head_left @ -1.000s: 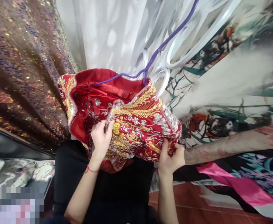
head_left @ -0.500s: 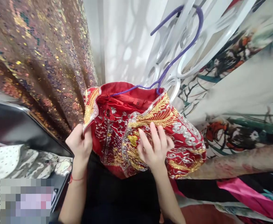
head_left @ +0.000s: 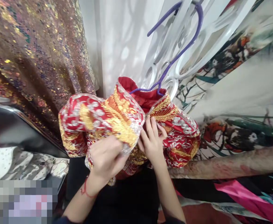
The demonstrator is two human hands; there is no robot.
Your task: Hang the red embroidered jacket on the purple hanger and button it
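Note:
A red jacket [head_left: 180,137] with dense gold and silver embroidery hangs from a purple hanger [head_left: 182,54]. Its stand-up collar is slightly open at the throat, showing red lining. My left hand [head_left: 108,155] is closed on the jacket's left-side front panel, pulling it across toward the middle; that hand is a little blurred. Against the opposite front edge lies my right hand [head_left: 152,140], fingers stretched out and apart on the embroidery, just under the collar. The panel's edge meets the right fingertips. The lower jacket is partly hidden behind my hands.
A white scrollwork rack [head_left: 197,67] holds the hanger's hook. Sequined cloth [head_left: 40,49] drapes at left, above a dark chair-like panel [head_left: 22,124] and folded pale fabrics [head_left: 40,165]. Floral printed fabric [head_left: 239,130] and a pink cloth [head_left: 243,196] are at right.
My left hand has swung the left-side front panel rightward, narrowing the jacket's opening and covering its inside. My right hand has shifted slightly left and up onto the opposite front edge.

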